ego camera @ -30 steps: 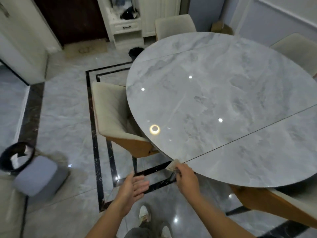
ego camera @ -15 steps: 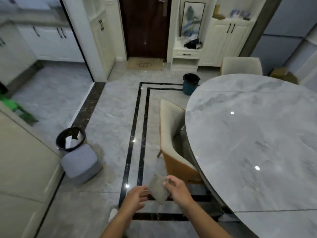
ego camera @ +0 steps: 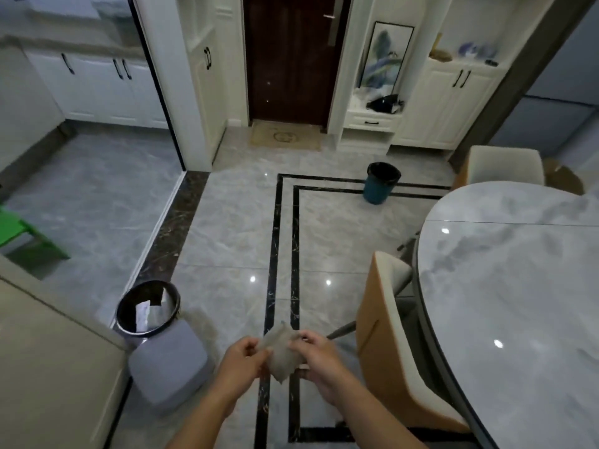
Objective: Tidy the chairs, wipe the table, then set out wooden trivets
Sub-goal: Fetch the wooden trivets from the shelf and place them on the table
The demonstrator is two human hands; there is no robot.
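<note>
- Both hands are close together, low in the view; the left hand [ego camera: 243,358] and right hand [ego camera: 319,356] each pinch one grey cleaning cloth [ego camera: 281,353] between them (crumpled, above the floor).
- Right of the hands, a cream-and-tan dining chair [ego camera: 390,345] sits tucked at the round marble table [ego camera: 505,303].
- Left of the hands stands a grey waste bin [ego camera: 155,338].
- Beyond them, a teal bin [ego camera: 380,183].
</note>
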